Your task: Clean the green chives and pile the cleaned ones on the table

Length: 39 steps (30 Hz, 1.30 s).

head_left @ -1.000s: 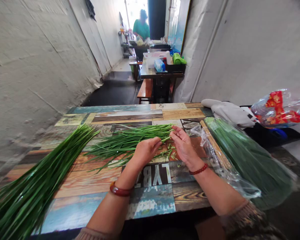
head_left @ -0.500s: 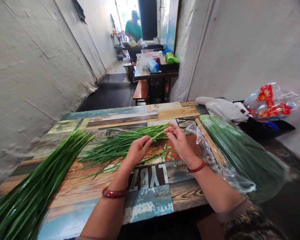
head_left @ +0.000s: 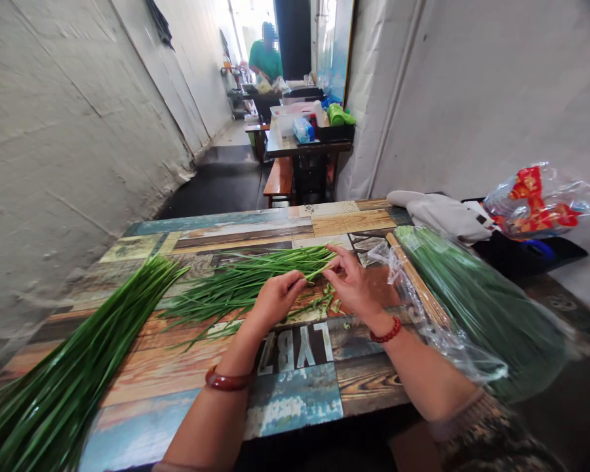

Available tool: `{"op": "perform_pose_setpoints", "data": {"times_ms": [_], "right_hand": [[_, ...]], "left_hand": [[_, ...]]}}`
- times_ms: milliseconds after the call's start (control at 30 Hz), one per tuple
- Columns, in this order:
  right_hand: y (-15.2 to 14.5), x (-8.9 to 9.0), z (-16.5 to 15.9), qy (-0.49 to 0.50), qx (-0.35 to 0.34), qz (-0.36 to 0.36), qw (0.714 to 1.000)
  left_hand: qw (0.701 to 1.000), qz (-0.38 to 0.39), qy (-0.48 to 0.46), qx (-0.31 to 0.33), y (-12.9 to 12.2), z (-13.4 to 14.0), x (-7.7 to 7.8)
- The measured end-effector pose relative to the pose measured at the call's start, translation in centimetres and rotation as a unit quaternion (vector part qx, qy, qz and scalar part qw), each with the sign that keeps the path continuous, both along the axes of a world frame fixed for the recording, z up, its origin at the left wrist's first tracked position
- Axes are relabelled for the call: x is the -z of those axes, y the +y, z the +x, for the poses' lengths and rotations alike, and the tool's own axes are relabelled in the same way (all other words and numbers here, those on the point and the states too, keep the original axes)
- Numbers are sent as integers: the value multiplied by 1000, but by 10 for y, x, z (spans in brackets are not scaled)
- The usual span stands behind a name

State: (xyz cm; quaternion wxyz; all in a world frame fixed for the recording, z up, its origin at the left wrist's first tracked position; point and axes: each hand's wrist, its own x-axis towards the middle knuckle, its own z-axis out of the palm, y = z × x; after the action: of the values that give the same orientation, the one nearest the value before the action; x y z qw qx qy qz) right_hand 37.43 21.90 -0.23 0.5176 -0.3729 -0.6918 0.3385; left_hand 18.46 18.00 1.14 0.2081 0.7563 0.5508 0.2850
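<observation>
My left hand (head_left: 278, 298) is closed on a few garlic chives (head_left: 316, 271), whose pale stem ends point right. At those ends my right hand (head_left: 350, 283) pinches the stems between thumb and finger, its other fingers bent. Just beyond both hands lies a loose pile of garlic chives (head_left: 240, 278), leaves to the left. Small torn trimmings (head_left: 328, 300) are scattered on the patterned table (head_left: 295, 393) below my right hand. A larger bunch of garlic chives (head_left: 93, 347) stretches along the table's left side.
At the right lie a clear plastic bag of garlic chives (head_left: 482, 308), wooden sticks (head_left: 417, 278) in plastic, a grey cloth (head_left: 437, 213) and a red-printed bag (head_left: 535, 196). Farther off, a second table (head_left: 280, 144) holds containers; a person in green (head_left: 266, 60) stands behind.
My right thumb and finger have drawn in on the stem ends. Both hands sit slightly lower and to the right in the view, which has itself shifted a little.
</observation>
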Motion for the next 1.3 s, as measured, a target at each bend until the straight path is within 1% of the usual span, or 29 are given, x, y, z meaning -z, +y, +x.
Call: {"op": "perform_pose_setpoints", "data": {"times_ms": [100,233,267,367,467,533,600,700,767,833,867,933,1033,1100,1167,1233,1300], "right_hand": [[2,-4,5,-17,18,6,1000],[7,-11,17,-17,70,19,997],[8,-12,19,-18,73,25,997],[6,-14,20,-45,44,50,997],[3,-12,16,-95,2,88,992],[2,-10,13,-112,-12,99,989],[2,-7,9,-94,-20,74,993],[3,-1,2,14,-48,-19,999],[4,3,-2,105,-65,-91,988],[7,6,-4,171,-58,-145,973],[9,7,-3,191,-47,-160,967],[14,8,2,206,-22,-164,964],[18,4,12,166,-16,-130,977],[17,0,17,104,-21,-92,990],[14,-3,18,29,-17,-30,999],[10,-5,16,-47,-12,44,998],[8,-3,12,-109,-17,94,989]], "left_hand": [[1000,3,22,-16,0,-2,1],[998,2,51,-48,0,-6,0],[997,1,56,-50,0,-6,-1],[997,-4,69,-43,-2,-5,-4],[997,-6,72,-32,-4,-2,-6],[997,-5,68,-27,-4,-1,-7],[998,-3,65,-24,-4,-1,-6],[998,6,61,-24,-3,0,-4],[998,9,59,-24,-3,0,-3],[998,8,63,-28,-2,0,-2],[997,8,66,-31,-2,-1,-1],[997,11,70,-38,-2,-1,-1],[996,18,78,-42,-1,-3,-2],[995,19,92,-47,-2,-3,-2],[992,22,115,-52,-3,-2,-2],[988,31,142,-55,-4,0,-1],[983,44,167,-55,-5,1,-1]]}}
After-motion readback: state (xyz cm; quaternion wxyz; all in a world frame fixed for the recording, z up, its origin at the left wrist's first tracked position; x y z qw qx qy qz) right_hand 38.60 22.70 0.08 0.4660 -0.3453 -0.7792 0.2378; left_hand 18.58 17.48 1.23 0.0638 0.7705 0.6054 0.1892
